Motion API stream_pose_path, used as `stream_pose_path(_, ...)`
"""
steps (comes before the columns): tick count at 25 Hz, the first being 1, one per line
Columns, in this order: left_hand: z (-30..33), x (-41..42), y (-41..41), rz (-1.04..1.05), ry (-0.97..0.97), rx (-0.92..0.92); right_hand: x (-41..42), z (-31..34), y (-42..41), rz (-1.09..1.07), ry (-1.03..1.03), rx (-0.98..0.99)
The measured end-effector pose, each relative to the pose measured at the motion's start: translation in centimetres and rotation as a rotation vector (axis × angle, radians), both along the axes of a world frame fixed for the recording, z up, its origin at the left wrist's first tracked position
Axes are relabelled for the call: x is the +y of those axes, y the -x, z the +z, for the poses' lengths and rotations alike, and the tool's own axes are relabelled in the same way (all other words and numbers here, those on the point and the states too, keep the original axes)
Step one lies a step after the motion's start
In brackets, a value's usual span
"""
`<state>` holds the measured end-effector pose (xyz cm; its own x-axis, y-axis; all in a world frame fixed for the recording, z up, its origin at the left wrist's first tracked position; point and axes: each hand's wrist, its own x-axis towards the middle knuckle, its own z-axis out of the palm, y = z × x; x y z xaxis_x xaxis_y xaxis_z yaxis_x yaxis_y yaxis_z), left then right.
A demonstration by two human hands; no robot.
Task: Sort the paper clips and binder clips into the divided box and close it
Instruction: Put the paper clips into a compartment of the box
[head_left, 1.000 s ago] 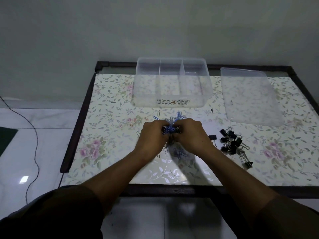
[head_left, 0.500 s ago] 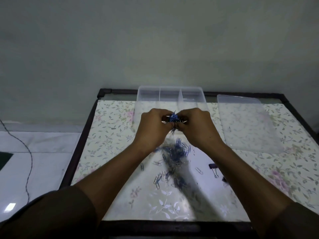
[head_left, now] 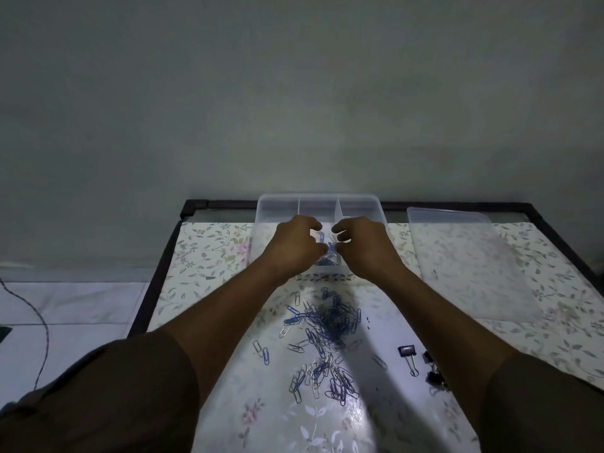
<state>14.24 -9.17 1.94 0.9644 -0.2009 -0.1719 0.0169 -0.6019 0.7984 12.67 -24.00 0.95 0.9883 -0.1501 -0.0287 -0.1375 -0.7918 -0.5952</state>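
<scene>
Paper clips [head_left: 328,325] litter the table [head_left: 209,256]; both hands [head_left: 295,245] [head_left: 364,246], fingers spread, drop some into the clear divided box [head_left: 284,204], lid [head_left: 464,256] beside

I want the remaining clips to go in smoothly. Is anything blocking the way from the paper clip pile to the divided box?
Nothing visible blocks it. The paper clip pile lies just in front of the divided box, which is open; its lid lies off to the right.

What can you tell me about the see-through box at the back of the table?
The divided box looks like clear, slightly frosted plastic, a rectangle with rounded corners. Thin walls split it into compartments. It stands upright and open at the table's far edge; its lid lies flat to the right, apart from it. Both hands, left and right, hover over the middle, fingers spreading, with blue paper clips dropping in.
</scene>
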Motion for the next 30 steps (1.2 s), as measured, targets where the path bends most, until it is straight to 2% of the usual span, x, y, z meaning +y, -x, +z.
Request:
stream_pose_path(4, 0.4, 2.2, 4.5, -0.041, -0.077, -0.085, -0.3, 0.0, 4.6, -0.006, 0.015, -0.102)
stream_pose_path(6, -1.2, 3.6, 7.1, -0.081, -0.258, -0.085, -0.6, -1.5, 7.0, 0.037, 0.054, -0.016)
stream_pose_path(9, -4.9, 5.3, 8.7, -0.142, -0.522, 0.042, -0.8, -4.3, 8.8, 0.156, 0.199, 0.143)
stream_pose_path(12, -7.1, 5.0, 8.4, -0.220, -0.647, -0.011, -0.5, -6.3, 8.8, 0.319, 0.350, 0.163)
stream_pose_path(17, -8.4, 3.1, 8.9, -0.417, -0.633, -0.120, 0.5, -7.5, 8.4, 0.461, 0.590, 0.138)
stream_pose_path(20, -7.9, 3.4, 10.1, -0.472, -0.476, -0.038, 0.8, -6.5, 9.0, 0.481, 0.520, 0.179)
stream_pose_path(22, -7.2, 4.1, 10.8, -0.471, -0.450, -0.033, 0.4, -5.5, 9.9, 0.451, 0.411, 0.210)
stream_pose_path(25, -6.6, 5.9, 11.4, -0.348, -0.605, -0.029, -1.3, -4.6, 10.8, 0.289, 0.312, 0.252)
stream_pose_path(27, -6.7, 6.8, 11.8, -0.295, -0.710, 0.111, -2.0, -4.7, 11.3, 0.249, 0.365, 0.344)
stream_pose_path(28, -7.0, 6.9, 11.9, -0.293, -0.723, 0.161, -1.9, -5.1, 11.3, 0.257, 0.388, 0.375)
stream_pose_path(30, -7.5, 5.9, 12.0, -0.317, -0.681, 0.147, -1.1, -5.7, 11.2, 0.289, 0.353, 0.377)
